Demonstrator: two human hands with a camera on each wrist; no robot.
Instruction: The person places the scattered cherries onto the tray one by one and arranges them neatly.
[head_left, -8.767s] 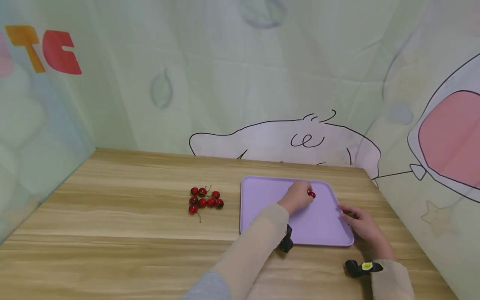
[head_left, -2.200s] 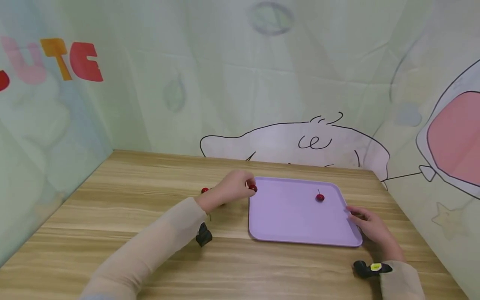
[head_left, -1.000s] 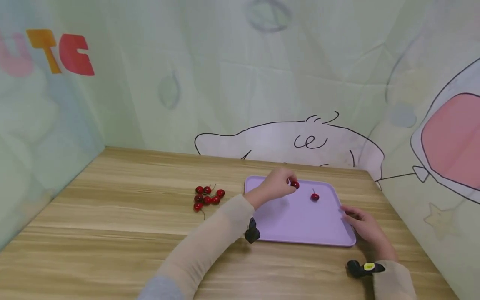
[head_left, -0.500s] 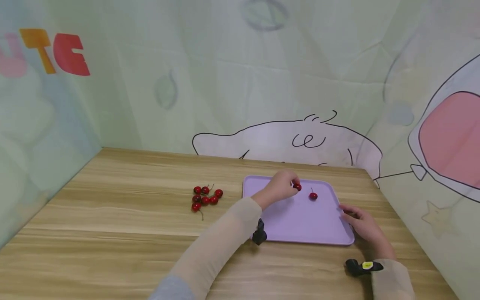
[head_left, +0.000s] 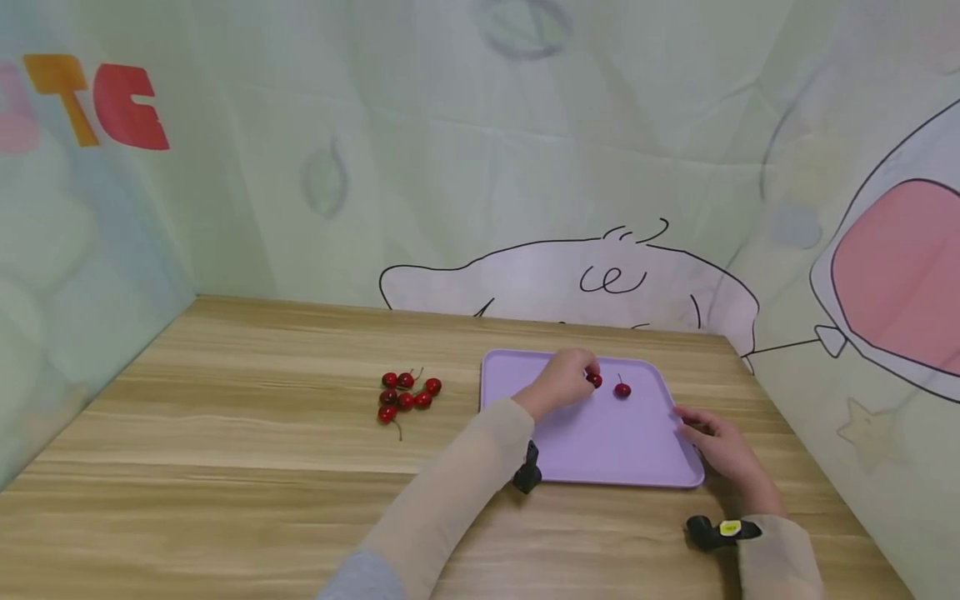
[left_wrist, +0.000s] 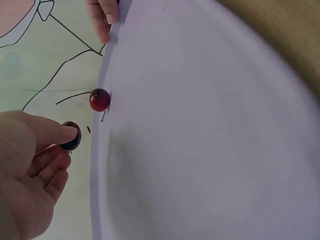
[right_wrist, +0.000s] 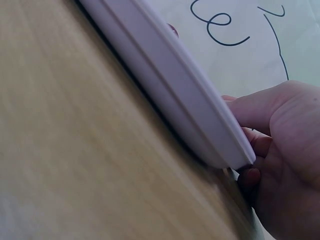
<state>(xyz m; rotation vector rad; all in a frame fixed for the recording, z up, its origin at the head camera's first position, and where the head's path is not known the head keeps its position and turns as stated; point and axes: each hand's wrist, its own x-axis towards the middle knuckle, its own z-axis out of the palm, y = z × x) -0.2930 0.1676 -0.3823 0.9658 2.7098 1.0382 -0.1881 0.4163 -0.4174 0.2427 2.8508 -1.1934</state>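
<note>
My left hand [head_left: 564,382] pinches a dark red cherry [left_wrist: 73,136] between thumb and fingers, over the far half of the lilac tray [head_left: 607,450]. Just right of it, another cherry [head_left: 622,390] lies on the tray with its stem up. The left wrist view shows the held cherry apart from the lying cherry [left_wrist: 99,100]. At the tray's right edge my right hand [head_left: 723,446] grips the rim. In the right wrist view its thumb is at the rim of the tray [right_wrist: 175,95], with fingers curled below, partly hidden.
Several red cherries [head_left: 406,401], some with stems, lie grouped on the wooden table [head_left: 225,417] left of the tray. A printed cloth backdrop [head_left: 420,167] stands along the table's back and sides. Black wrist cameras [head_left: 528,468] are strapped to both wrists.
My left hand has carried the cherry from the tray's left edge rightward over the tray and slightly lower. The cherry held earliest now lies on the tray. My right hand stays at the rim.
</note>
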